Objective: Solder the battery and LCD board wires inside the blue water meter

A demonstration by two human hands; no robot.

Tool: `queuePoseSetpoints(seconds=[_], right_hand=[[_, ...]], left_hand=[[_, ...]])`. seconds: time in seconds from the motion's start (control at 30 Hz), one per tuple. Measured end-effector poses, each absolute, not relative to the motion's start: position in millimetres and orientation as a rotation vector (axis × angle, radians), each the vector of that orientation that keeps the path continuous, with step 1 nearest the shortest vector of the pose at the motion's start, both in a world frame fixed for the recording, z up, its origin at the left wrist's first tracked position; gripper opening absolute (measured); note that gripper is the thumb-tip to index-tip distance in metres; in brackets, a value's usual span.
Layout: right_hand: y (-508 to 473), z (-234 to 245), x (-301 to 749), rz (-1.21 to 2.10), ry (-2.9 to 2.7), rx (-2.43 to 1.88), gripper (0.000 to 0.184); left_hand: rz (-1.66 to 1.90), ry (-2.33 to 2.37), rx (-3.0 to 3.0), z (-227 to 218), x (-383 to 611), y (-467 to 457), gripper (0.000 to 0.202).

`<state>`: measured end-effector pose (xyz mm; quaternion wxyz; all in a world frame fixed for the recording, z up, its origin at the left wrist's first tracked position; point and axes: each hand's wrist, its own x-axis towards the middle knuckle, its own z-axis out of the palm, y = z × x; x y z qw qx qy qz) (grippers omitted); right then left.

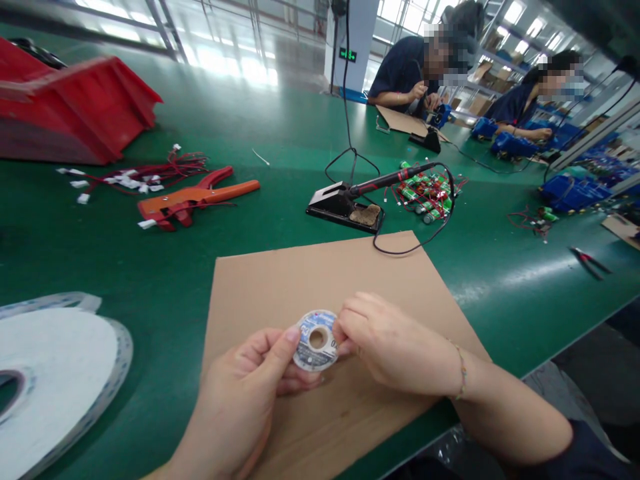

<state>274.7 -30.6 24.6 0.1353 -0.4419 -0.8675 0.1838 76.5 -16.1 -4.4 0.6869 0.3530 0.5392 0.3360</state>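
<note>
A small round solder wire spool [303, 357] with a blue, white and grey label is held up over a brown cardboard sheet [260, 287]. My left hand [255, 380] grips it from the left, thumb on the label face and fingers behind. At the spool's right rim, my right hand [380, 340] is closed in a pinch, its fingertips covering part of the edge. Whatever lies between those fingertips is hidden. Beyond the cardboard, a soldering iron [385, 181] rests in its black stand [327, 200], which has a brown sponge [366, 215].
Orange-handled pliers [200, 197], red wires with white connectors [135, 179] and a red bin [95, 100] are at the left. A large white tape roll [65, 387] lies near left. Green cells with wires [430, 193] sit behind the iron's cable. Two people work farther back.
</note>
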Motion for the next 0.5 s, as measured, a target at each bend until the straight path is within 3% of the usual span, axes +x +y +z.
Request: queuePoseSetpoints(seconds=[0.23, 0.43, 0.5], right_hand=[[-22.1, 35.7, 289.1, 0.977, -2.171, -1.133, 0.012], [-30.8, 48.4, 304.5, 0.901, -1.805, -1.031, 0.009], [-34.5, 51.1, 304.7, 0.884, -1.676, -1.007, 0.018]], left_hand=[[0.751, 1.197, 0.749, -12.6, 72.8, -14.8, 0.049], [0.758, 1.150, 0.753, -7.2, 73.7, -15.1, 0.045], [0.759, 1.112, 0.774, -4.4, 73.4, -15.9, 0.046]])
